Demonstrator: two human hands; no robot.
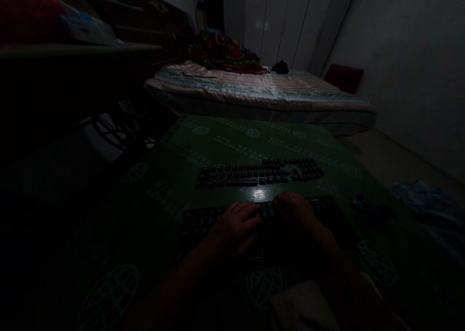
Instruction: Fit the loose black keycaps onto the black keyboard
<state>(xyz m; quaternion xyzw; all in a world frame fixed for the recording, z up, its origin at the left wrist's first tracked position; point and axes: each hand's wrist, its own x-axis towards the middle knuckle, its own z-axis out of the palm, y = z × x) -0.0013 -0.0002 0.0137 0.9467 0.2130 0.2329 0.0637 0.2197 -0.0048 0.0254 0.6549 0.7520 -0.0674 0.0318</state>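
From the head view, the room stood in deep gloom, a small glare shining on the green worktop [225, 151] with its pale globe prints. Across it sat a dark keyboard [199, 219], nearest the person, with loose black keys [241, 181] laid out in rows just beyond. The left hand [238, 224] and right hand [296, 211] lay over the keyboard, fingers bent; I couldn't tell whether they gripped anything. Past the worktop's far edge stretched a bed [276, 93] in striped covers, a flowered blanket [227, 52] heaped on it, pale cupboard doors [279, 16] behind, and a bare wall [410, 64] rose at the right.
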